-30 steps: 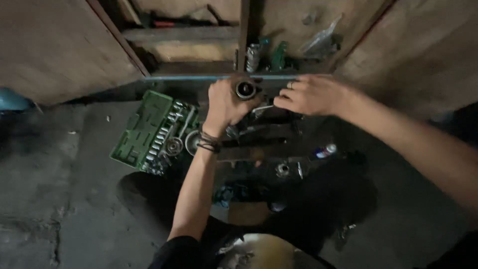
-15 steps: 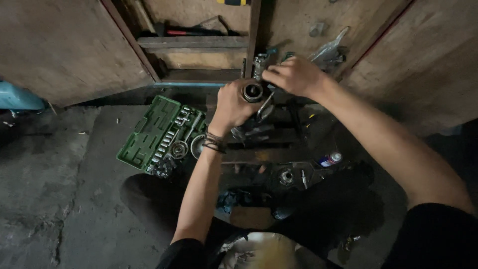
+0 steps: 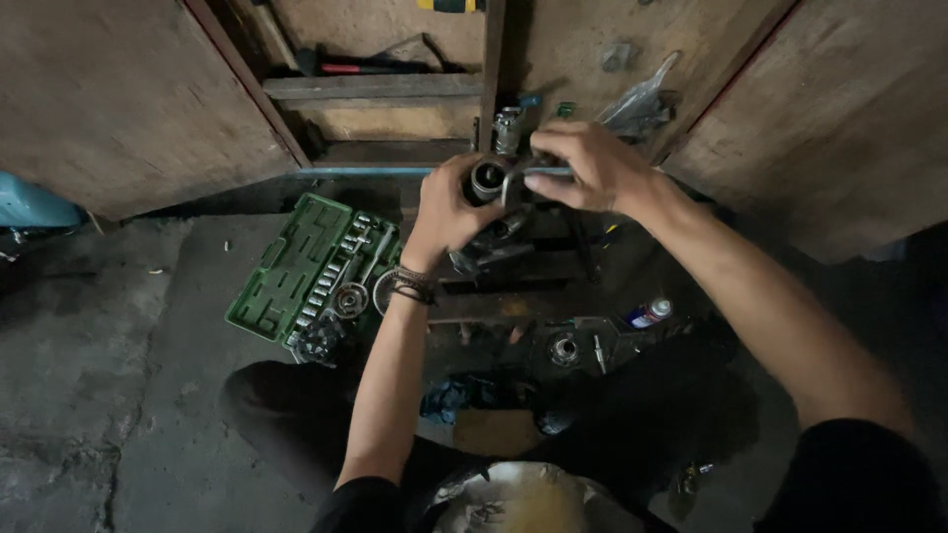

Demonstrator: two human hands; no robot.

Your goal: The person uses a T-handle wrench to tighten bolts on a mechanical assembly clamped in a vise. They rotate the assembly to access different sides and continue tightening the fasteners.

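My left hand (image 3: 446, 210) is wrapped around a round metal cylindrical part (image 3: 486, 181) with a dark bore, holding it up in front of me. My right hand (image 3: 590, 166) grips a flat metal tool (image 3: 538, 172) laid against the part's right side. Both hands meet above a dark metal assembly (image 3: 499, 247) on the floor. A beaded bracelet sits on my left wrist.
An open green socket set case (image 3: 296, 266) lies at the left on the concrete floor. A small spray can (image 3: 649, 313) and a bearing-like ring (image 3: 565, 347) lie at the right. Behind stands an open wooden cabinet with a shelf (image 3: 370, 87) holding tools.
Both hands have risen with the metal part, closer to the cabinet. My right hand moved from beside the part onto it with the flat tool.
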